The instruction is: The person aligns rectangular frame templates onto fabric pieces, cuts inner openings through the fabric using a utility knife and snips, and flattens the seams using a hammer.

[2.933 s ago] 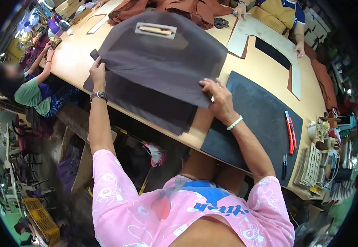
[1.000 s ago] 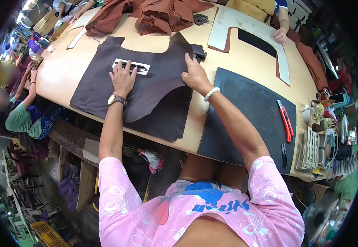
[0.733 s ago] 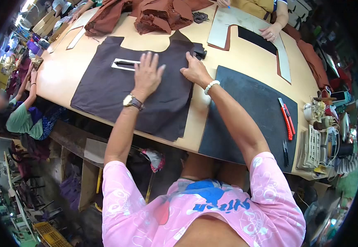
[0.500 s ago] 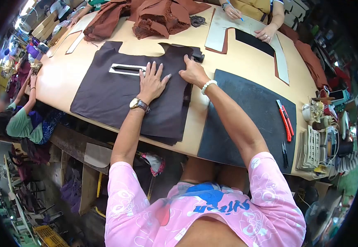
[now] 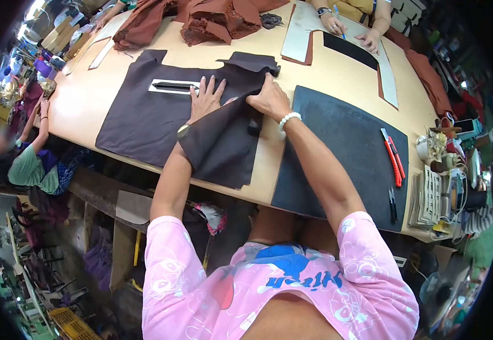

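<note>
A stack of dark brown fabric pieces [image 5: 133,113] with a cut-out top edge lies on the table in front of me. My left hand [image 5: 205,102] rests flat on it with fingers spread, touching the right end of a slotted white strip [image 5: 158,88]. In its slot shows a black line-like piece. My right hand [image 5: 270,97] pinches the stack's right edge. From there a lifted fabric flap [image 5: 215,139] drapes over my left wrist and hides part of that hand and watch. A dark roll-like object [image 5: 254,127] shows below my right hand.
A dark cutting mat [image 5: 337,153] lies to the right, holding a red cutter [image 5: 392,157] and black-handled snips [image 5: 392,204]. Reddish-brown cloth [image 5: 221,22] is heaped at the back. Across the table, a co-worker's hands [image 5: 368,41] work over a white template [image 5: 297,42] with a blue pen.
My right hand has raised the right edge of the top fabric and folded it leftward over my left wrist. My left hand stays flat on the stack.
</note>
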Demonstrator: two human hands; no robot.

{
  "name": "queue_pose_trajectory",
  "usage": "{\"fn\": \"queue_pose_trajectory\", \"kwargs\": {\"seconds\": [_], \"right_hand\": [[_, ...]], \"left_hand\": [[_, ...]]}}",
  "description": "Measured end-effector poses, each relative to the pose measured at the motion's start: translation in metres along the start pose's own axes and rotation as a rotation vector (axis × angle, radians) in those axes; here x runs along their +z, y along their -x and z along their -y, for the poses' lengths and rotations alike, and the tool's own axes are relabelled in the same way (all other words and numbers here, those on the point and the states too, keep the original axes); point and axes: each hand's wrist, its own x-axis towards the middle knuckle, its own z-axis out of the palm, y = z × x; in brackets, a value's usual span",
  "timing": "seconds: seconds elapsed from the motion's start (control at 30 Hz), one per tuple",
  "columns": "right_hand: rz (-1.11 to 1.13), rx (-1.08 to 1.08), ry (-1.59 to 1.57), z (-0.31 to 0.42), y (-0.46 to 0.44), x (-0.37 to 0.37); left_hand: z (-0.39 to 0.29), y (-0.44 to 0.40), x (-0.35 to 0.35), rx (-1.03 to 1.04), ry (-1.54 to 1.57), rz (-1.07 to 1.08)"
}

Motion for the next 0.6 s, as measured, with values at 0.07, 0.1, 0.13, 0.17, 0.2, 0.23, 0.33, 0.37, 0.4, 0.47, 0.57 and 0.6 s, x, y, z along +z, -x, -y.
{"fn": "queue_pose_trajectory", "kwargs": {"seconds": [0.07,0.1,0.13,0.17,0.2,0.23,0.33,0.37,0.4,0.47,0.57,0.6], "right_hand": [[0.026,0.032,0.037,0.001,-0.005,-0.004],[0.041,0.048,0.053,-0.001,-0.007,-0.005],[0.055,0.062,0.071,-0.002,-0.011,-0.007],[0.07,0.076,0.057,-0.005,-0.014,-0.01],[0.086,0.093,0.042,-0.007,-0.016,-0.014],[0.102,0.109,0.027,-0.009,-0.018,-0.018],[0.059,0.087,-0.282,-0.043,-0.042,-0.024],[0.177,0.104,-0.471,-0.048,-0.046,-0.035],[0.061,0.017,-0.489,-0.039,-0.036,-0.049],[0.085,0.041,-0.66,-0.037,-0.036,-0.058],[-0.184,-0.093,-0.533,-0.023,-0.004,-0.057],[-0.142,-0.161,-0.553,-0.017,0.01,-0.06]], "left_hand": [[0.001,0.0,0.002,0.006,-0.011,0.018],[0.001,-0.001,0.001,0.007,-0.016,0.025],[0.002,-0.003,0.0,0.005,-0.021,0.046],[0.003,-0.005,-0.001,0.002,-0.026,0.069],[0.002,-0.005,-0.002,0.001,-0.03,0.096],[0.001,-0.004,-0.003,-0.004,-0.015,0.088],[0.0,-0.001,-0.005,-0.016,0.01,0.078],[0.0,-0.002,-0.005,-0.018,0.006,0.082],[0.0,-0.002,-0.005,-0.02,0.004,0.088],[-0.001,-0.002,-0.005,-0.024,0.016,0.089],[-0.002,-0.002,-0.005,-0.022,0.004,0.086],[0.0,-0.002,0.0,-0.013,0.018,0.055]]}}
